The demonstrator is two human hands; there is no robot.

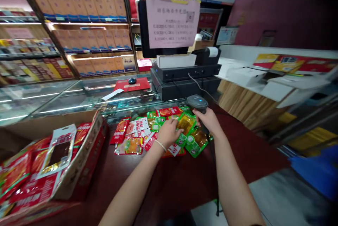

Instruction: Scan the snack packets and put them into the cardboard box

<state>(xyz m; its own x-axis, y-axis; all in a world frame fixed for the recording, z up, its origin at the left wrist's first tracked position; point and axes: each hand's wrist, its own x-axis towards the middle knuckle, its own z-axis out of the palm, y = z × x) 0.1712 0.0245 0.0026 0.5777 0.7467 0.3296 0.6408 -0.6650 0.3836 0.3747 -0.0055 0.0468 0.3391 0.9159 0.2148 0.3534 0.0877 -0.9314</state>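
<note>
My right hand (210, 122) is wrapped round the handle of a dark barcode scanner (197, 102), whose head points away from me with a small blue light on top. My left hand (169, 134), a pale band at its wrist, pinches the left edge of a green-and-gold snack packet (187, 122) just below the scanner. Another green snack packet (196, 142) lies in front of my right hand. Around and under my left hand are several loose packets, among them a red packet (121, 130), a white-and-red packet (138, 127) and a green-edged packet (129, 145).
An open cardboard box (91, 141) of snack packets stands at left on the dark red counter (190, 176). Behind are a glass display case (63, 95), a mouse (132, 81), a black cash drawer (182, 87) and a monitor with a pink notice (173, 22). The scanner's cable hangs over the front edge.
</note>
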